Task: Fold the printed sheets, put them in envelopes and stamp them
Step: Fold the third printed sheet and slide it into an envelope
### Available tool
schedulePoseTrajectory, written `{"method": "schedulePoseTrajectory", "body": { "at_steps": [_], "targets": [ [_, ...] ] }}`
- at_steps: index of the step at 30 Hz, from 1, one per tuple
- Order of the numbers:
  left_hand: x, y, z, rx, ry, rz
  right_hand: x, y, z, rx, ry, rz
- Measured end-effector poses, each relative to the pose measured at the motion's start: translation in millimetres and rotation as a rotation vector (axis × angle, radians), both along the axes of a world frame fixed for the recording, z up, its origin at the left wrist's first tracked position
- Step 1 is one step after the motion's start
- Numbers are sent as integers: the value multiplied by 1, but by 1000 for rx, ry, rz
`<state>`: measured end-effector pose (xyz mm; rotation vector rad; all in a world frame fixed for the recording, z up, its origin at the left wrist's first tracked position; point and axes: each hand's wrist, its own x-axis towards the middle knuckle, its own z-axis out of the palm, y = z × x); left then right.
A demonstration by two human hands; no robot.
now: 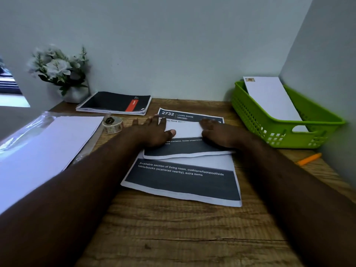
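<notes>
Meanwhile, at a wooden desk (173, 228), both hands lie flat on a printed sheet (189, 130) whose near part is folded up over its middle — the left hand (154, 132) on its left side with fingers spread, the right hand (217, 133) on its right side, fingers straight, neither gripping anything. That sheet rests on a second sheet (183, 182) with a dark printed band, nearer the person. A green basket (279, 130) at the right holds a stamped envelope (273, 101) leaning against its far wall. Left of the hands sits a roll of stamps (112, 125) — beside a stack of white paper (44, 147) in clear wrap. A black notebook (113, 103) and potted flowers (59, 72) stand by the wall; an orange pen (309, 159) lies at the right.
</notes>
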<state>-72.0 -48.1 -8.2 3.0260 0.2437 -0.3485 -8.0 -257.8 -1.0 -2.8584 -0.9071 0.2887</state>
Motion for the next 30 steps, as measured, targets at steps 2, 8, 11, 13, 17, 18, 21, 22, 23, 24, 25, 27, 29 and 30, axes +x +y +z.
{"method": "schedulePoseTrajectory", "body": {
  "at_steps": [2,8,11,13,17,18,21,22,23,24,25,27,29,30],
  "targets": [
    [-2,2,4,15,-4,-2,2,-13,2,49,47,-14],
    [-3,-1,15,110,-219,-33,-3,-17,10,300,63,-43],
    [-2,7,15,25,-401,-60,-1,-19,10,447,79,-63],
    [-2,7,17,-74,-623,-93,3,-20,4,496,-19,-69],
    [-10,-1,26,-178,-965,-136,10,-17,0,574,-391,-116],
    [-12,-3,27,-178,-999,-145,10,-15,2,576,-536,-107],
    [-17,-5,31,-51,-904,-108,4,-9,4,602,-706,-36],
    [-19,-7,32,24,-820,-71,4,-9,3,616,-684,-6],
    [-19,-10,33,93,-730,-39,4,-9,3,606,-656,26],
    [-20,-13,33,147,-639,-19,3,-8,3,570,-613,58],
    [-19,-16,31,179,-554,-12,3,-8,3,527,-553,92],
    [-15,-19,24,166,-451,-20,1,-8,4,418,-406,132],
    [-10,-19,18,71,-430,-44,-4,-8,6,340,-273,104],
    [-8,-19,15,-2,-446,-56,-5,-8,7,337,-227,93]
  ]
}}
